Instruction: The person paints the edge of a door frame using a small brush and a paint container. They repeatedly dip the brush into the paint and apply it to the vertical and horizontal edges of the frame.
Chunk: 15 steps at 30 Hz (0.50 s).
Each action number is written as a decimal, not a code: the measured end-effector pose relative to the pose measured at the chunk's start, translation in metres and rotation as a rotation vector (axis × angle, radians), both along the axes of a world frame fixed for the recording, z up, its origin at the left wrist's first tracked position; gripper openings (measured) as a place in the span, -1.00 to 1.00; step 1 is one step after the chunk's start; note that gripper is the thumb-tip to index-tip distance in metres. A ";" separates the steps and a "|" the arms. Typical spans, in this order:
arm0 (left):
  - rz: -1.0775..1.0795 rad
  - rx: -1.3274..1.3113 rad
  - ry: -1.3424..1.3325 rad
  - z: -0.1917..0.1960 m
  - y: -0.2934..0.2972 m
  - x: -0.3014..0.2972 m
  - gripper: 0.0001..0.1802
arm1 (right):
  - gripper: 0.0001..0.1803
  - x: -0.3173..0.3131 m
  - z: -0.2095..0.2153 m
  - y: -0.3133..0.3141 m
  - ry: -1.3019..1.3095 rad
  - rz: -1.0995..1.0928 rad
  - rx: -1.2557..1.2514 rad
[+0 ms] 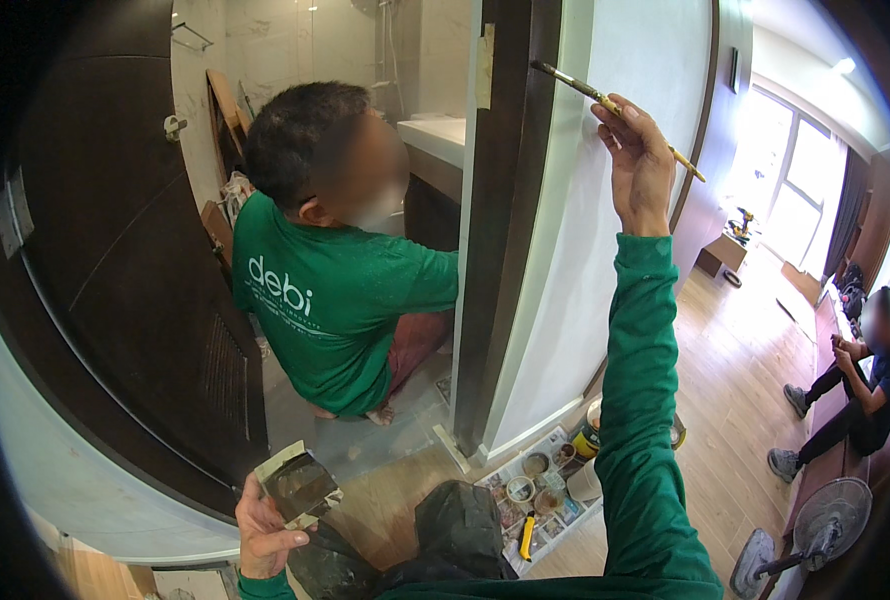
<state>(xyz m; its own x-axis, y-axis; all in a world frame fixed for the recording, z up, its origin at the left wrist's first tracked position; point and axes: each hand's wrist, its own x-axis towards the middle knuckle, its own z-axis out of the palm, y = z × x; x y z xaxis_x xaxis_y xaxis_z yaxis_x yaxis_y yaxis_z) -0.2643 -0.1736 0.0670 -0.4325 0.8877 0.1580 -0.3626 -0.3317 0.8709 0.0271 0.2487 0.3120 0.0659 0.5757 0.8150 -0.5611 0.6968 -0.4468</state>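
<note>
My right hand (641, 165) is raised at the right of the doorway, its fingers closed round a thin paintbrush (577, 84) with a yellowish handle. The brush's dark tip is at the edge of the dark brown door frame (500, 240); whether it touches the wood I cannot tell. Low on the left, my left hand (263, 530) grips a small dark square palette-like piece (303, 488) with pale tape along its edges. Brown smears mark its surface. A strip of pale tape (485, 65) sticks to the frame left of the brush.
A co-worker in a green shirt (335, 300) crouches just inside the bathroom doorway. The dark door (135, 220) stands open at the left. Paint cups (521, 488) and a yellow utility knife (527, 537) lie on newspaper (570, 515). Another person (870, 370) sits far right, near a fan (831, 520).
</note>
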 end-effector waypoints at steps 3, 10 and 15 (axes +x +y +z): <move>0.002 0.001 -0.007 -0.001 0.000 0.000 0.05 | -0.61 -0.001 0.002 0.001 0.001 0.001 0.001; 0.024 -0.014 -0.010 -0.001 0.001 0.002 0.06 | -0.63 0.005 -0.009 0.007 -0.050 -0.005 -0.004; 0.021 -0.010 -0.008 -0.001 0.001 0.001 0.06 | -0.63 0.006 -0.019 0.005 -0.062 0.005 -0.025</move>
